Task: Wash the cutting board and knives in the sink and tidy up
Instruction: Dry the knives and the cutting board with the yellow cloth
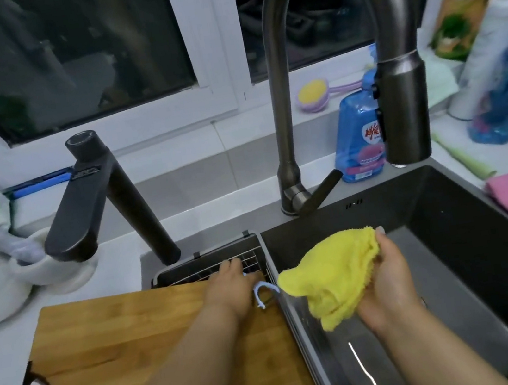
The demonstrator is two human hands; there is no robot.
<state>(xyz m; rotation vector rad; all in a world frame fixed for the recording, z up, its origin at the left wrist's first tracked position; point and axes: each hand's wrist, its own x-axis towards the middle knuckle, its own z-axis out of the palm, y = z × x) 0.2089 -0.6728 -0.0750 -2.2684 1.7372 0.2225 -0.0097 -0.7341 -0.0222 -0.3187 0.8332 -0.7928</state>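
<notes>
A white counter runs under a dark window (64, 56), around a dark sink (473, 244). The board (132, 354) lies on the counter left of the sink, its near end cut off by the frame. The right hand (383, 285) holds a yellow cloth (335, 276) over the basin, fingers curled round it. The left hand (232, 284) reaches into a wire basket (253, 259) beyond the board's far edge; whether its fingers grip anything cannot be told. The tap (340, 55) arches over the basin. No knives can be made out.
</notes>
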